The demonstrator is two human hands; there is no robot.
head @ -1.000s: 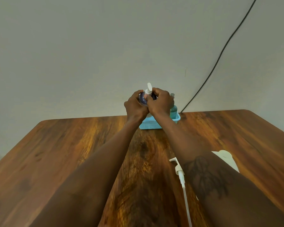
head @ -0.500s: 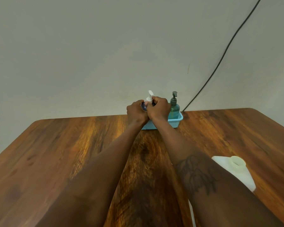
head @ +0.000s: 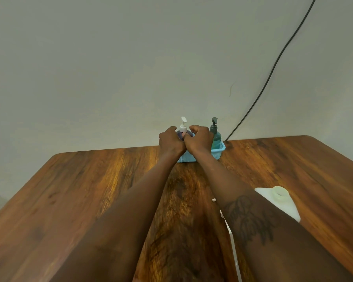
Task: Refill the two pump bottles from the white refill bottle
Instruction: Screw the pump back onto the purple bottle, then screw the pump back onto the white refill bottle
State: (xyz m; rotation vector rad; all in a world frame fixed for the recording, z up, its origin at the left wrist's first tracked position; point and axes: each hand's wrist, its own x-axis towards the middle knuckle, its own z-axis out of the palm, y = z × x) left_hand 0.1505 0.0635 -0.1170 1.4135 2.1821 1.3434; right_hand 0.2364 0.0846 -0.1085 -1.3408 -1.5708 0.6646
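Note:
A purple pump bottle (head: 186, 133) with a white pump head stands in the left part of a light blue basket (head: 221, 148) at the table's far edge. My left hand (head: 170, 141) and my right hand (head: 200, 138) curl round its body from either side, just below the pump. A green pump bottle (head: 215, 135) with a dark pump stands in the basket's right part, next to my right hand. The white refill bottle (head: 282, 201) stands uncapped near my right forearm, which partly hides it.
A loose white pump with a long tube (head: 230, 233) lies on the wooden table (head: 90, 190), mostly hidden under my right forearm. A black cable (head: 273, 68) runs down the grey wall to the table's far edge.
Both hands have lowered the purple bottle into the basket. The green bottle, earlier hidden behind my right hand, now shows fully.

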